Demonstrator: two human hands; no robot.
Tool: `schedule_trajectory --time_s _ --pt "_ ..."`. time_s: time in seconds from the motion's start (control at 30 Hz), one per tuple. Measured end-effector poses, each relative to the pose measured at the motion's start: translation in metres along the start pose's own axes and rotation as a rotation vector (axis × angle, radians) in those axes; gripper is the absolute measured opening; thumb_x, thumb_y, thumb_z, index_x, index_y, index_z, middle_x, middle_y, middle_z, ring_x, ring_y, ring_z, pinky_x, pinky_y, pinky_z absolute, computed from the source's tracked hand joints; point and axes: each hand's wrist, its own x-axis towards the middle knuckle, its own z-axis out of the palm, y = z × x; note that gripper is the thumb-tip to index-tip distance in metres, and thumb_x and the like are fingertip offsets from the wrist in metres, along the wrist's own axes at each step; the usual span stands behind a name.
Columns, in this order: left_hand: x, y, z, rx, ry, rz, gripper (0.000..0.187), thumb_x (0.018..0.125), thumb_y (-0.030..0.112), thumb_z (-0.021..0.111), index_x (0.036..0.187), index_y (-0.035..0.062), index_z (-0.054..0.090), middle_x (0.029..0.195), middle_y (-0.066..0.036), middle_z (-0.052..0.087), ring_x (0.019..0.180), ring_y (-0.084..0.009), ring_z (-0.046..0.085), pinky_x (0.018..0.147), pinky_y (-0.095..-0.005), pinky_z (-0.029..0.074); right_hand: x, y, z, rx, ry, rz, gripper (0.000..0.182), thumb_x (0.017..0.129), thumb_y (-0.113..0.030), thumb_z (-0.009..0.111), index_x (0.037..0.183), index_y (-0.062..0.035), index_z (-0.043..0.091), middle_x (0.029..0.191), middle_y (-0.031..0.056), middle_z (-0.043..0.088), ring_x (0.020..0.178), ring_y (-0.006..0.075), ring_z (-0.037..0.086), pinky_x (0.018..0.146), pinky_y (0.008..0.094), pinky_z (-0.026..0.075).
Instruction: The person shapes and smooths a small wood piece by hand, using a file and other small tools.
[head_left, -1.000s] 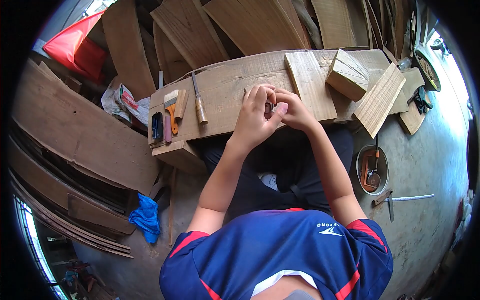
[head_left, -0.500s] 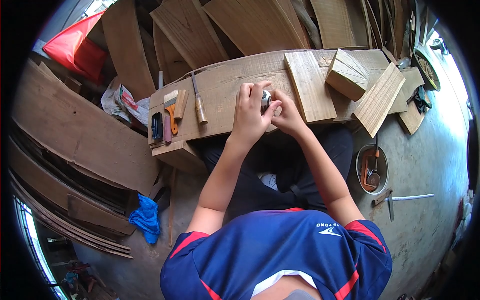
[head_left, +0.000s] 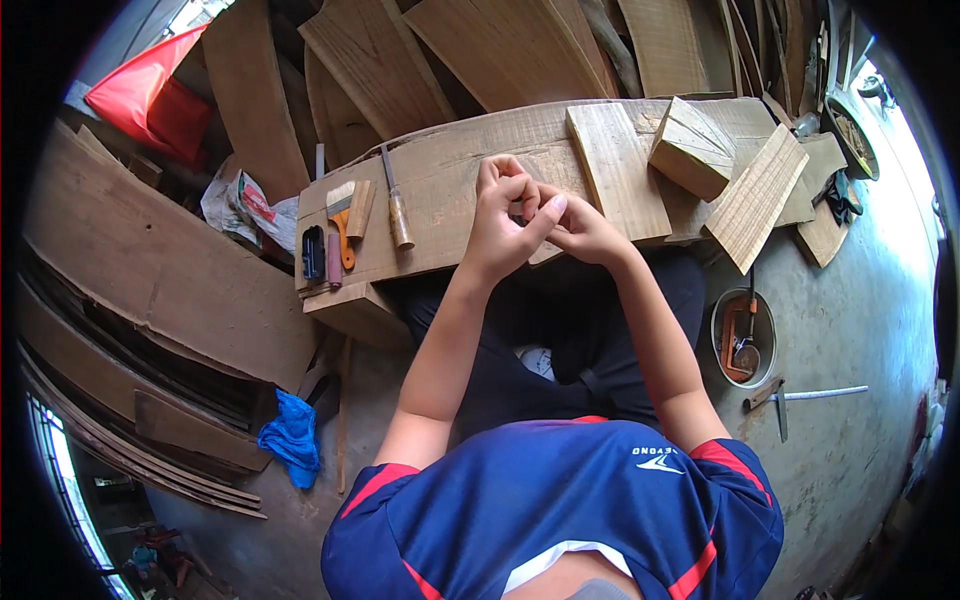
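Over the front part of the wooden bench (head_left: 445,160), my left hand (head_left: 505,225) and my right hand (head_left: 585,232) meet, fingers curled and touching. Whatever they hold is hidden behind the fingers. Left of them on the bench lie a chisel (head_left: 400,215) with a wooden handle, a brush (head_left: 342,215) with an orange handle, a small wood block (head_left: 361,210), a pink cylinder (head_left: 334,258) and a black object (head_left: 313,253). To the right are a flat board (head_left: 620,175) and a thick wood block (head_left: 693,150).
A tilted board (head_left: 758,198) overhangs the bench's right end. On the floor at right stands a metal bowl (head_left: 716,345) with an orange-framed tool, near a hammer-like tool (head_left: 782,400). Planks (head_left: 375,65) lean behind the bench. A blue cloth (head_left: 290,437) lies at lower left.
The small white and black object seen between my fingers is now hidden. My left fingers have curled inward, and my right hand has shifted slightly right and down.
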Motion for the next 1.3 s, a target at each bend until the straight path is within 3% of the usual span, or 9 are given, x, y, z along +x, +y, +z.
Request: schedule_trajectory --time_s 0.3,0.4,0.53,0.67,0.8,0.9,1.03,1.17,1.3 --pt "0.002 0.011 -0.001 0.523 0.075 0.094 0.029 0.084 0.023 0.077 0.111 0.0138 0.071 0.097 -0.008 0.048 0.095 -0.0234 0.049 0.088 -0.0361 0.044 0.008 0.001 0.006 -0.333 0.227 -0.179 0.047 0.082 -0.006 0.076 0.125 0.0024 0.059 0.11 0.014 0.071 0.106 0.022 0.068 0.089 0.0343 0.054" --pt "-0.001 0.014 -0.001 0.326 0.066 0.019 0.033 0.084 0.014 0.075 0.116 0.0123 0.07 0.102 -0.01 0.055 0.093 -0.0246 0.059 0.083 -0.0364 0.05 0.014 0.017 0.01 -0.297 0.353 -0.234 0.041 0.075 -0.014 0.083 0.11 0.0012 0.067 0.097 0.013 0.07 0.092 0.0211 0.07 0.079 0.033 0.055" --pt "0.0 0.024 0.001 0.169 -0.021 0.026 0.027 0.084 0.003 0.069 0.111 0.006 0.066 0.105 -0.011 0.059 0.092 -0.0235 0.064 0.078 -0.0363 0.052 0.017 0.026 0.014 -0.561 0.538 -0.263 0.033 0.068 -0.02 0.084 0.093 -0.0026 0.07 0.074 0.0108 0.055 0.067 0.0228 0.059 0.061 0.0349 0.047" --pt "-0.005 0.01 0.009 0.124 0.008 -0.001 0.016 0.082 0.002 0.068 0.096 0.0021 0.06 0.094 -0.009 0.06 0.089 -0.0187 0.06 0.074 -0.0321 0.05 0.013 0.03 0.002 -0.592 0.373 -0.338 0.03 0.075 -0.014 0.075 0.101 -0.0002 0.065 0.102 0.0137 0.062 0.093 0.0272 0.062 0.08 0.0343 0.05" --pt "0.004 0.004 0.003 0.189 -0.038 0.052 0.019 0.08 0.01 0.073 0.081 0.0035 0.055 0.079 -0.009 0.061 0.082 -0.0211 0.061 0.073 -0.0308 0.049 0.001 0.004 0.004 -0.157 0.076 -0.026 0.043 0.082 -0.008 0.071 0.121 0.0029 0.056 0.121 0.0158 0.063 0.112 0.0245 0.062 0.095 0.0341 0.048" --pt "0.008 -0.008 0.003 -0.171 -0.069 -0.092 0.018 0.084 0.012 0.072 0.078 0.0061 0.057 0.071 -0.006 0.06 0.073 -0.0128 0.06 0.066 -0.0256 0.048 0.0 0.005 0.002 -0.337 0.035 -0.073 0.04 0.084 -0.005 0.071 0.121 0.0028 0.058 0.115 0.0188 0.066 0.111 0.0257 0.064 0.095 0.0349 0.049" --pt "0.007 -0.001 0.002 -0.181 -0.012 -0.246 0.024 0.088 0.017 0.074 0.098 0.0062 0.056 0.08 -0.003 0.065 0.072 -0.009 0.061 0.067 -0.0247 0.05 0.006 0.004 0.006 -0.38 0.172 -0.097 0.035 0.081 -0.004 0.075 0.112 0.0037 0.063 0.095 0.0136 0.073 0.095 0.0238 0.071 0.085 0.0341 0.054" --pt "0.001 0.0 0.001 0.579 0.165 0.136 0.035 0.083 0.023 0.077 0.1 0.0043 0.054 0.085 -0.009 0.064 0.077 -0.022 0.066 0.072 -0.0321 0.054 0.01 0.011 0.014 -0.596 0.479 -0.095 0.037 0.068 -0.017 0.086 0.086 0.0003 0.058 0.076 0.0157 0.066 0.076 0.0249 0.07 0.067 0.0378 0.054" --pt "-0.003 0.007 0.0 0.39 0.111 0.099 0.034 0.079 0.02 0.079 0.102 0.0025 0.062 0.092 -0.011 0.067 0.085 -0.0223 0.068 0.079 -0.0348 0.054 0.019 0.035 0.013 -0.681 0.593 -0.18 0.042 0.067 -0.022 0.085 0.081 -0.0028 0.051 0.069 0.0166 0.059 0.063 0.0335 0.062 0.06 0.0419 0.05"
